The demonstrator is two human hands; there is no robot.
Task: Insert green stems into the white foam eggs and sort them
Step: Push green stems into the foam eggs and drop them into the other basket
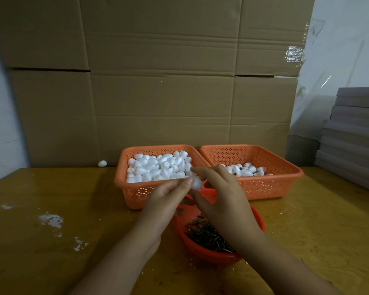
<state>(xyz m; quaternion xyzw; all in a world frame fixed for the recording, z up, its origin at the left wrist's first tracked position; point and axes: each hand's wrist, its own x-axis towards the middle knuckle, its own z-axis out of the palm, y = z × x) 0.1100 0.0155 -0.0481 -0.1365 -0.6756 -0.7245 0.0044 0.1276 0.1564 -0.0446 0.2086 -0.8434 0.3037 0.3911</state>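
We see the left hand (168, 194) pinching a white foam egg (196, 182) with thumb and fingertips, above the round orange bowl (209, 252) of green stems (207, 234). The right hand (219, 194) meets the egg with curled fingers; whether it holds a stem we cannot tell. Behind stand two orange baskets: the left basket (136, 194) full of plain eggs, the right basket (275, 188) with some finished ones. One loose egg (102, 163) lies by the cardboard wall (158, 81).

The right hand (222, 201) hides much of the round red basket (209, 252).
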